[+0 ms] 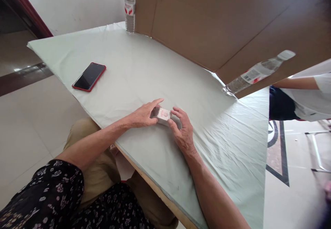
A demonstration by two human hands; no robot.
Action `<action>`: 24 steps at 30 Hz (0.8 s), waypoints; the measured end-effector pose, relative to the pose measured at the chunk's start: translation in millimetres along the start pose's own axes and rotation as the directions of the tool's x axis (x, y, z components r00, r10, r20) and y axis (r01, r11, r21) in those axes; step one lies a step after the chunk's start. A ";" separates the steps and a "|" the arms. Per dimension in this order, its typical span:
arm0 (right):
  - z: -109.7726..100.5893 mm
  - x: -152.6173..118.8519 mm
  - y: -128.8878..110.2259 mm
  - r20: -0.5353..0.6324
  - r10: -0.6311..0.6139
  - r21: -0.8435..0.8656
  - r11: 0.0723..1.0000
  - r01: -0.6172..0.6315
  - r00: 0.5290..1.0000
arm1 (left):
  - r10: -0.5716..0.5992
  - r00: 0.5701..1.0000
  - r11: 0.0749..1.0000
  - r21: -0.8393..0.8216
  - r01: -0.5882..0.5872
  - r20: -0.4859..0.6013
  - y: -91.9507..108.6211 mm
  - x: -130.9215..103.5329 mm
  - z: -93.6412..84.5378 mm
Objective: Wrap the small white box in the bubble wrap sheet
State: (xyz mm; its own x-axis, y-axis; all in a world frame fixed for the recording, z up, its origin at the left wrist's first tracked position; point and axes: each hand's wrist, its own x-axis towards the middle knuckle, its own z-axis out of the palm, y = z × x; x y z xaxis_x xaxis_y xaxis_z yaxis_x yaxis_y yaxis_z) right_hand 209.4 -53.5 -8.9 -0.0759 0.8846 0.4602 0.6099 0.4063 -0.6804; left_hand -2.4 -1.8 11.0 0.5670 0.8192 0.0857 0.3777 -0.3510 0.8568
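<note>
Both forearms extended, left hand point(143, 115) and right hand point(182, 129) close together, fingers point(178, 112) curled inward.

A table point(134, 70) under a pale cloth carries a phone point(89, 77) lying flat, a bottle point(129, 7) standing far beyond the phone, a second bottle point(256, 73) well to its right, and a small pack point(162, 115) nearer, right of the phone

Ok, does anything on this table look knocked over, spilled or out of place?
Nothing looks spilled. Both water bottles, one at the far corner and one on the right, stand upright; the lens only slants them. The phone lies flat, and both hands hold a small box.
</note>
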 end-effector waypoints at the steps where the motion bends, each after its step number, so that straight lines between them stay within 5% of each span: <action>1: -0.4 0.6 -1.2 -0.012 -0.019 -0.018 1.000 0.019 1.000 | 0.010 1.000 1.000 0.003 -0.010 -0.005 0.8 -0.6 0.6; 11: -4.3 8.9 -10.1 -0.010 -0.235 -0.318 0.922 0.220 0.972 | 0.176 0.984 0.977 0.127 -0.173 -0.019 3.0 -4.6 7.0; 16: -6.4 11.7 -14.2 -0.087 -0.207 -0.291 0.941 0.174 0.975 | 0.277 0.961 0.960 0.045 -0.277 0.010 6.1 -6.2 8.6; 24: -18.8 16.5 -26.2 -0.188 -0.085 -0.088 0.994 0.069 0.978 | 0.050 0.998 0.983 -0.180 -0.041 0.045 9.8 -5.8 13.0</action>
State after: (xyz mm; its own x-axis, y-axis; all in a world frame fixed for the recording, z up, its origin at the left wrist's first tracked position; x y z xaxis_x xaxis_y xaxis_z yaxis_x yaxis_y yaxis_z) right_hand 206.9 -53.9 27.2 0.0225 0.7878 0.6156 0.6703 0.4450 -0.5939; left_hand 7.5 -15.8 12.3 0.6177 0.7794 0.1048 0.2164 -0.2966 0.9302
